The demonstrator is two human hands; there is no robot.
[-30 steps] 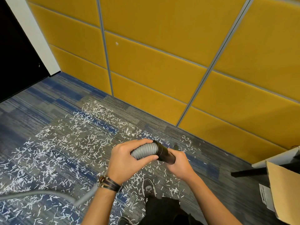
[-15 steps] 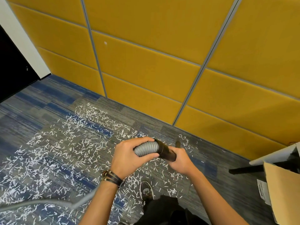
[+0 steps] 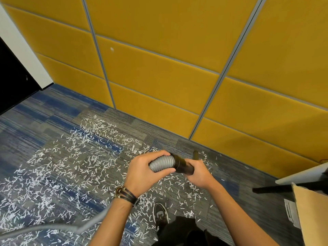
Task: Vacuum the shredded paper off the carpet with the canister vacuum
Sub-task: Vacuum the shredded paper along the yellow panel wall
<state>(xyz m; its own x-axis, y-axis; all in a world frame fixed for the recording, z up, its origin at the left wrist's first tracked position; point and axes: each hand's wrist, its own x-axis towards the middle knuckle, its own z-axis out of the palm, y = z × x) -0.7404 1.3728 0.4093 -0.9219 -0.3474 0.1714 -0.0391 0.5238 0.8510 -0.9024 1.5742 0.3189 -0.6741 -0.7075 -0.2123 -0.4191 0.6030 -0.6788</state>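
Head view: the job looks barely begun, if begun at all. The shredded paper [image 3: 71, 166] lies thick across the carpet [image 3: 44, 121], from near the foot of the wall back to the person's shoe [image 3: 160, 214] and off the left edge, and no cleared strip shows. Both hands are on the hose [image 3: 162, 163], held well above the floor, so I judge this a fitting step rather than cleaning. The left hand [image 3: 142, 172] is wrapped round the grey ribbed end, fingers over the top and thumb beneath. The right hand [image 3: 198, 172] is clenched round the black tube [image 3: 182, 165] joined to it, just beside the left. The canister is out of view, and the hose trails off to the lower left, blurred. All the sucking-up is left to do.

The hose is grey, ringed, bendy plastic, and the tube is smooth, hard and round. The paper is short thin white slivers, light and loose. The carpet is low striped pile in grey and blue squares. Behind it stand padded mustard-yellow wall panels [image 3: 159, 68] split by thin grey strips. A stiff brown cardboard box [image 3: 312, 215] sits at the right, and dark leather bands [image 3: 126, 192] circle the left wrist
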